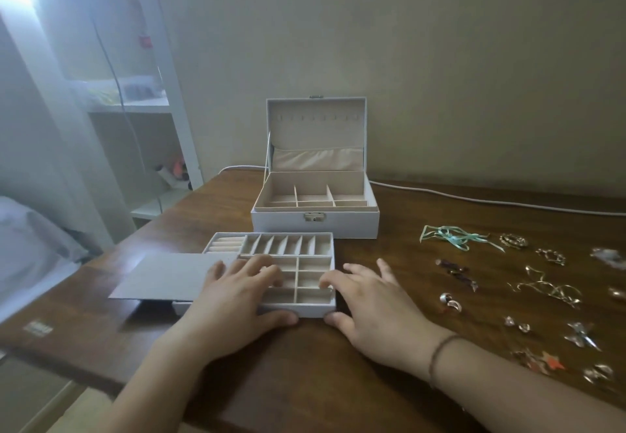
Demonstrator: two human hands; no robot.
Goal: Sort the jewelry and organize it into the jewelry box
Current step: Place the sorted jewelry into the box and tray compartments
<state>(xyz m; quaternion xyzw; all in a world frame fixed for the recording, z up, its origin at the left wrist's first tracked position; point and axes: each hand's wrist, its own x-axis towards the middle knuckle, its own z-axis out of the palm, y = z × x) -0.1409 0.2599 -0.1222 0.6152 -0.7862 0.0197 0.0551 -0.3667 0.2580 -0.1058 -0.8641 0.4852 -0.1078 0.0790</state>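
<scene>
Left hand [237,292] lies spread, fingers straight, over the removable tray [291,273]; right hand [367,300] rests on the tray's right edge, fingers loosely curved, thumb at the front wall. Neither holds any jewelry. Tray sits on the worktop [305,365] just before the open jewelry box [315,195], one box and one tray. A flat grey panel [162,275] overlaps the tray's left end. Loose jewelry [542,287] lies to the right, about a dozen pieces, blurred. Risk: sliding the tray could knock the panel off the edge, or thin chains could tangle.
</scene>
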